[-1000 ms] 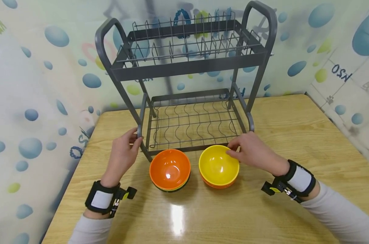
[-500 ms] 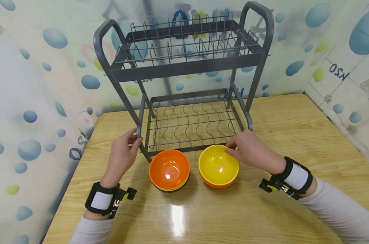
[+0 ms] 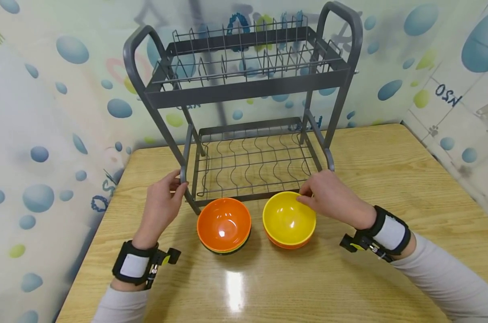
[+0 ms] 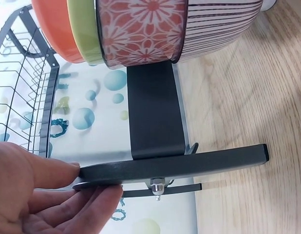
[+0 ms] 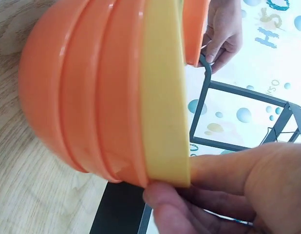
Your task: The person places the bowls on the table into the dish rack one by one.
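Observation:
My left hand (image 3: 160,206) grips the curved side rail of a dark grey two-tier dish rack (image 3: 248,89); in the left wrist view, thumb and fingers pinch the rail's end (image 4: 111,171). Pinched at its right rim by my right hand (image 3: 334,199) is a yellow bowl (image 3: 286,220), nested on top of several orange bowls (image 5: 82,97). To its left stands another stack, topped by an orange bowl (image 3: 224,224). Under that orange bowl, the left wrist view shows a yellow-green bowl (image 4: 82,31), a red flower-patterned bowl (image 4: 143,31) and a striped bowl (image 4: 218,24).
Both stacks stand on the wooden table (image 3: 349,282), right at the front edge of the rack's lower wire shelf (image 3: 256,157). The upper tier (image 3: 244,58) has upright wire dividers. A patterned wall (image 3: 86,112) rises behind and to the left.
My right wrist has shifted slightly left and forward while the fingers stay on the yellow bowl's rim. The left hand, the rack and both stacks keep their places.

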A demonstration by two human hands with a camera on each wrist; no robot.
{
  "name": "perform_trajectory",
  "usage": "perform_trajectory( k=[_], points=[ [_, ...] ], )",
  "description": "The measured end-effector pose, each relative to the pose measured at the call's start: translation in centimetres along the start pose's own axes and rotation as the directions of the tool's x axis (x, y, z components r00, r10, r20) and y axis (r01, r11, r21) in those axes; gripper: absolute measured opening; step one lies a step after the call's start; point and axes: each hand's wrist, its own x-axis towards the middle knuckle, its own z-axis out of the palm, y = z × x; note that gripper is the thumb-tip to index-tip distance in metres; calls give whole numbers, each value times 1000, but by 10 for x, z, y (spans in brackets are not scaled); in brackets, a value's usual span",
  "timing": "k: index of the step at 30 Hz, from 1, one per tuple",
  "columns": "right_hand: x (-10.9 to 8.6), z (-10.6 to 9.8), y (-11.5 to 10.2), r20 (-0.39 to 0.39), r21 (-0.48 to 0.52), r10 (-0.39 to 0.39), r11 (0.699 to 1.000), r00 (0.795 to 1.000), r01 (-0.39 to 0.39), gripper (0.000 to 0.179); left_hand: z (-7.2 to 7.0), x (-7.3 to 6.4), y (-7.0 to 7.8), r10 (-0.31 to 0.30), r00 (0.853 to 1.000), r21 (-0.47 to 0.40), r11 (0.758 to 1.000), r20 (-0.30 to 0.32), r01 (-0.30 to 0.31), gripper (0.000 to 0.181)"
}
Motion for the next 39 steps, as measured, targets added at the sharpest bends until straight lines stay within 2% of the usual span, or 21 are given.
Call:
perform_trajectory(
  k=[10,14,20,23,25,29,32,34,36,39],
  points=[
    [2,-7,-3,15,40,38,998,999,-39,13,0,0,3,-9,1000,0,1000,9,9,42],
    [3,-15,-5,-3,62,51,997,999,-51,13,-3,-1,8,-9,1000,54,998,4,8,45],
    [5,-30,-10,-10,77,109,991,994,-108,18,-12,-10,27,32,995,199,980,-94,-13,47],
    [9,-37,-14,-13,93,122,988,992,-120,19,-16,-12,40,80,991,191,980,-108,-58,44],
    [12,-41,-17,-19,112,122,987,992,-119,20,-18,-11,49,116,989,160,982,-90,-100,40],
    [16,-46,-25,-32,152,107,983,994,-101,22,-19,-7,71,145,989,61,988,11,-145,37],
    [19,-47,-30,-40,183,104,978,994,-95,23,-16,0,86,133,981,-10,991,144,-133,39],
    [22,-45,-34,-44,210,105,973,994,-93,24,-13,5,96,116,963,-25,993,245,-114,43],
    [24,-44,-36,-51,238,102,967,993,-88,23,-9,10,103,98,936,-12,995,339,-100,49],
    [28,-41,-40,-60,277,97,958,994,-77,22,-5,16,110,75,895,19,995,440,-93,55]
  ],
)
